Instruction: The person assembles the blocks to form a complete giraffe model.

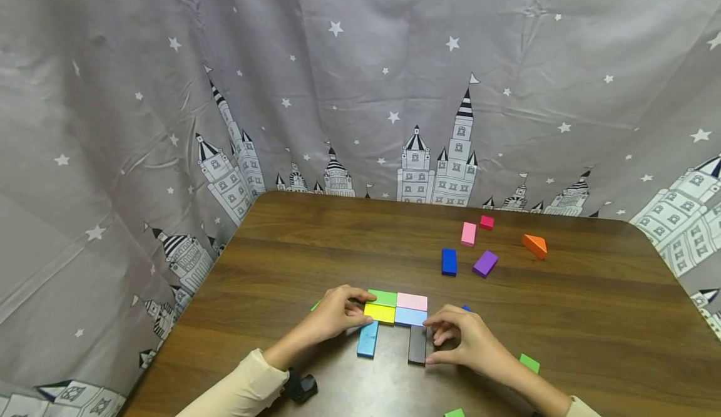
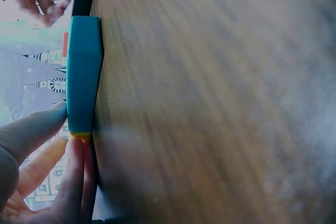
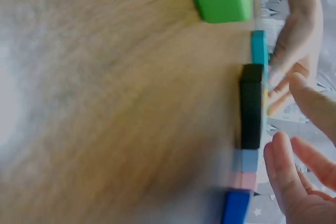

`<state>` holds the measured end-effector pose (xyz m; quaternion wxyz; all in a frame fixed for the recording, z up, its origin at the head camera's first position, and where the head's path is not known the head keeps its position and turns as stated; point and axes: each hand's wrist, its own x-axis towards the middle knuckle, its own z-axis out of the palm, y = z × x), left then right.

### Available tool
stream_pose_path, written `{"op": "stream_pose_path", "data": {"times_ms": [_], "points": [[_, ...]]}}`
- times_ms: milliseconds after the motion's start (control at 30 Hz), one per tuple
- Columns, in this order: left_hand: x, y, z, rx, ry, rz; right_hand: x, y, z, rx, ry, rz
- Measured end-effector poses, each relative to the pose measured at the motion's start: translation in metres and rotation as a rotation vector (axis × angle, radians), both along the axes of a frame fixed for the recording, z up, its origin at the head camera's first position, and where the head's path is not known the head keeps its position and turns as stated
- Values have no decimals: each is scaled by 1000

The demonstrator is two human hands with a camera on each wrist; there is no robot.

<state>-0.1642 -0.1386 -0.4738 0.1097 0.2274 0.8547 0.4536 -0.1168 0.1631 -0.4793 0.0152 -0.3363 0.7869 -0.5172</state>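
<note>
Cropped by the lower edge, a green block [image 1: 455, 413] lies nearest me. Fingers parted and relaxed, my left hand [image 1: 335, 312] touches the yellow block [image 1: 380, 314] without closing round it; my right hand [image 1: 464, 340], loosely spread and empty, flanks the black block [image 1: 417, 345], mostly hiding a dark blue block [image 1: 467, 308]. Beyond lie a purple block [image 1: 485, 264] and an orange wedge [image 1: 536, 246].

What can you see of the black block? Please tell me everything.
The black block is a plain rectangular bar with flat faces and straight edges; it looks smooth, perhaps wooden. It lies flat on the table, its length running toward the viewer, its far end apparently meeting the light blue block. The right hand is close on its right side; contact cannot be told.
</note>
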Motion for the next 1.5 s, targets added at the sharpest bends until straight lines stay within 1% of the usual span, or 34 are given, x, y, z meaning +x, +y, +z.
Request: {"op": "stream_pose_path", "data": {"times_ms": [167,233,333,567,633,700,733,800,967,1067,1300,1500], "points": [[0,0,0,7,-6,-1,5,16,6,-107,-47,132],[0,-1,0,10,-9,-1,8,23,6,-142,-62,190],[0,-1,-1,13,-8,-1,16,32,5,-166,-106,248],[-2,-3,-2,21,-2,15,35,46,-1,-169,-225,330],[-2,-3,-3,19,3,20,39,49,-5,-175,-230,360],[-2,-3,-3,18,7,21,42,50,-9,-172,-260,372],[-2,-3,-3,17,9,21,43,51,-11,-168,-256,384],[-1,-3,-4,17,9,18,45,52,-16,-163,-255,404],[-1,-2,-4,14,8,12,48,53,-25,-164,-299,430],[-1,-2,-4,10,14,12,48,53,-26,-151,-291,431],[-1,-1,-4,13,13,10,49,51,-27,-86,-166,412],[-1,0,-3,9,18,7,51,50,-27,-54,-126,407]]}}
